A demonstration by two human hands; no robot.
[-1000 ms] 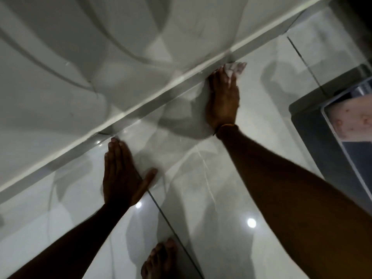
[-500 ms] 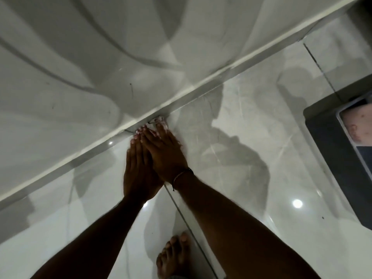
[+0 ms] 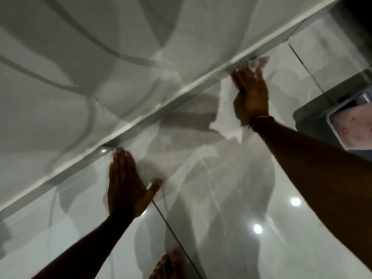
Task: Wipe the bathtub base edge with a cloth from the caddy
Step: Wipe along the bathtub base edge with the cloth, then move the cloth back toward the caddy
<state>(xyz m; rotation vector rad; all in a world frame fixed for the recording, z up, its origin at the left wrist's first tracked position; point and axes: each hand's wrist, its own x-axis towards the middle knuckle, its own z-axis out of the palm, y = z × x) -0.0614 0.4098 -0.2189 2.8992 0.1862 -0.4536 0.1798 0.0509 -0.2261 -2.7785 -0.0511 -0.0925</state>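
The white bathtub side panel (image 3: pixel 100 77) fills the upper left, and its base edge (image 3: pixel 161 103) runs diagonally from lower left to upper right where it meets the floor. My right hand (image 3: pixel 251 95) presses a pale crumpled cloth (image 3: pixel 258 62) against that edge at the upper right; only the part of the cloth beyond my fingertips shows. My left hand (image 3: pixel 124 184) lies flat on the glossy floor just below the edge, fingers together and thumb spread, holding nothing.
Glossy grey floor tiles (image 3: pixel 221 198) with a dark grout line (image 3: pixel 173 224) and bright light reflections. A dark grey bin or caddy (image 3: pixel 314 121) with a light-rimmed object (image 3: pixel 352 119) stands at the right edge. A bare foot (image 3: pixel 169 266) shows at the bottom.
My right hand has swept the cloth along the base edge from beside my left hand back up to the right. My left hand stays planted on the floor.
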